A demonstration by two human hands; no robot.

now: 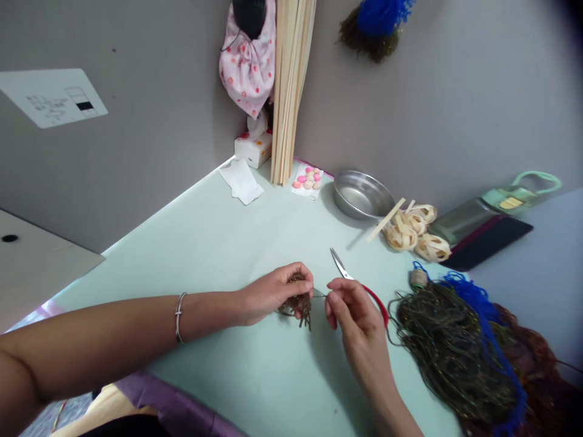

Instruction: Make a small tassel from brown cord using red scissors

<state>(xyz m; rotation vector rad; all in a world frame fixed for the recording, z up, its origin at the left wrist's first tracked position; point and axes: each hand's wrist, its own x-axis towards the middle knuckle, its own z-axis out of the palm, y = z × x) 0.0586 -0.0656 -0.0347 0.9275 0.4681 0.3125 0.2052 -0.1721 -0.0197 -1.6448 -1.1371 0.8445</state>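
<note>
1. Brown yarn bundle [305, 304]: long axis runs roughly far to near, loose ends pointing near; my fingers partly cover its far end.
2. Scissors [339, 263] lie just beyond my right hand [357, 318], blades pointing far-left, red handles partly hidden behind it. The dark yarn heap [455, 355] occupies the right side; the steel bowl [363, 197] sits far.
3. I find the bundle pinched in my left hand [272, 294], left of my right hand, whose fingertips pinch a thin strand [319, 295] spanning both hands.

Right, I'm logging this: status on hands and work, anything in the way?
Left hand pinching brown bundle. Right hand holding thin strand. Scissors close beside it.
</note>
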